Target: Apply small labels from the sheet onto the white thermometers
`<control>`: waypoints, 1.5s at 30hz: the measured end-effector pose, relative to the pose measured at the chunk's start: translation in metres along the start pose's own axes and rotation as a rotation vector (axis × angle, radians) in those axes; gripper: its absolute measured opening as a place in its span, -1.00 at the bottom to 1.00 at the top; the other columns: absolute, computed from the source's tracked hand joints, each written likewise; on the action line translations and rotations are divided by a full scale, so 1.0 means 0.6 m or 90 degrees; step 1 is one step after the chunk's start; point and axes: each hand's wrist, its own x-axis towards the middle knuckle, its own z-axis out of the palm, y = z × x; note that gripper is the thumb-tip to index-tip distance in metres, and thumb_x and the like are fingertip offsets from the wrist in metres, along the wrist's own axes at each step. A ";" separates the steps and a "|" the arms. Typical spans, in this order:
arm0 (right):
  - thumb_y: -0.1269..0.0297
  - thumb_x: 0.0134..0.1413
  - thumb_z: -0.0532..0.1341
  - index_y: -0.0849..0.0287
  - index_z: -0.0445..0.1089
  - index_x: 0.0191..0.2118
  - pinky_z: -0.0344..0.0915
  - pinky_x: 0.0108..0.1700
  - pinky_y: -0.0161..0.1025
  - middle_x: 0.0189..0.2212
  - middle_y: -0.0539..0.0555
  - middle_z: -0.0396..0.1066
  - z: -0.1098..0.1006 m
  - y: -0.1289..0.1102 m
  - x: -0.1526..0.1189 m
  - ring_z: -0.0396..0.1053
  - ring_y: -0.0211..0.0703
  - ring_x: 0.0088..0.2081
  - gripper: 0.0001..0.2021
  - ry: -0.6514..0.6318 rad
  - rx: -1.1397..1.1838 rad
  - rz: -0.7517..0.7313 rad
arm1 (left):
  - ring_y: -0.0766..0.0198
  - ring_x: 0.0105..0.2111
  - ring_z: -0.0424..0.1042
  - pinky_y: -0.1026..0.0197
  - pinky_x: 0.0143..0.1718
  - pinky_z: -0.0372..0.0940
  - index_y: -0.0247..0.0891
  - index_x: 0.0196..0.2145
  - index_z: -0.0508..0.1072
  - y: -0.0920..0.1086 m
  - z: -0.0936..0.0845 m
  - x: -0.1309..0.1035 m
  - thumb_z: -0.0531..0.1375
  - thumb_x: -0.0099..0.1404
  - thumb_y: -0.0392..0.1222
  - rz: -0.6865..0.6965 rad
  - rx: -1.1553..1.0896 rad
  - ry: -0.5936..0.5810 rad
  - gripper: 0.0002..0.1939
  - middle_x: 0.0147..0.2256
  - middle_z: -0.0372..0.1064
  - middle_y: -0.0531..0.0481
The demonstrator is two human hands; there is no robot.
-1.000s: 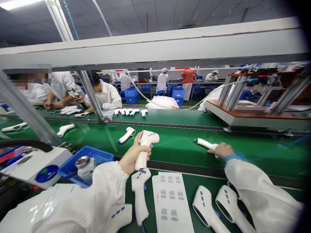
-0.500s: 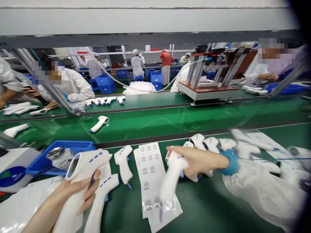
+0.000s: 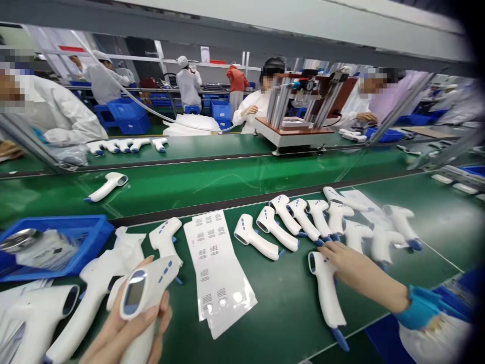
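My left hand (image 3: 113, 328) is wrapped round the grip of a white infrared thermometer (image 3: 146, 298), its small screen facing me. Over on the right, my right hand (image 3: 350, 268) grips the head of another infrared thermometer (image 3: 329, 296), whose blue battery flap hangs open at the handle's end. Between the hands lie sheets of printed labels (image 3: 212, 273). Behind my right hand is a row of several more thermometers (image 3: 278, 215). More white thermometers (image 3: 93, 288) lie to the left of my left hand, and one stands beyond it (image 3: 165, 237).
A blue tray (image 3: 102, 237) holding a metal lid and plastic bags sits at the left. Past the bench edge runs a green conveyor (image 3: 227, 172) with one thermometer on it. A press fixture (image 3: 295, 134) stands across it, and people in white work there.
My right hand has moved its thermometer rightward, away from the label sheets. My left hand still holds its thermometer, now turned so the screen shows. The view has swung right.
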 end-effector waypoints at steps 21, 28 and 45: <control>0.49 0.14 0.23 0.13 0.49 -0.31 0.41 -0.12 -0.03 -0.18 0.10 0.47 0.014 -0.338 0.124 0.40 -0.02 -0.14 -0.87 0.124 0.614 -0.170 | 0.50 -0.71 0.16 0.35 -0.66 0.21 0.14 0.27 -0.14 -0.124 0.085 0.032 0.19 0.31 -0.03 0.048 0.009 -0.045 -0.28 -0.40 0.24 0.17; 0.46 0.11 0.26 0.11 0.45 -0.40 0.31 -0.10 0.01 -0.26 0.06 0.48 0.005 -0.355 0.136 0.37 -0.02 -0.18 -0.88 0.073 0.659 -0.115 | 0.55 -0.71 0.14 0.32 -0.68 0.21 0.13 0.28 -0.14 -0.143 0.090 0.051 0.17 0.32 -0.02 0.078 0.031 -0.048 -0.29 -0.17 0.27 0.04; 0.41 0.04 0.24 0.10 0.41 -0.41 0.22 0.11 -0.08 -0.06 0.08 0.39 -0.093 -0.340 0.144 0.33 -0.06 0.04 -0.92 0.082 0.859 -0.146 | 0.08 -0.15 0.44 0.11 -0.24 0.41 0.00 0.32 -0.02 -0.149 0.096 0.045 0.22 0.26 -0.06 0.127 0.083 -0.046 -0.25 0.10 0.26 -0.15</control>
